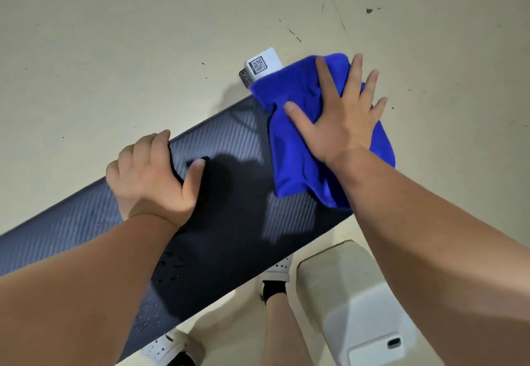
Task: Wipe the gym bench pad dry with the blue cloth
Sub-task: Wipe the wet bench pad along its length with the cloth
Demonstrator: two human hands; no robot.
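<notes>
A long dark bench pad [229, 208] with a woven pattern runs from lower left to upper right. The blue cloth [298, 148] lies bunched over the pad's far right end. My right hand [341, 119] presses flat on the cloth, fingers spread. My left hand [155, 176] grips the pad's far edge near the middle, fingers curled over the edge and thumb on top. Small water drops [169, 265] sit on the pad beside my left forearm.
A white box with a QR code [262, 64] pokes out beyond the pad's end, partly under the cloth. A pale grey bench base [352, 294] stands at lower right. My feet in white shoes [276, 276] are on the beige floor below the pad.
</notes>
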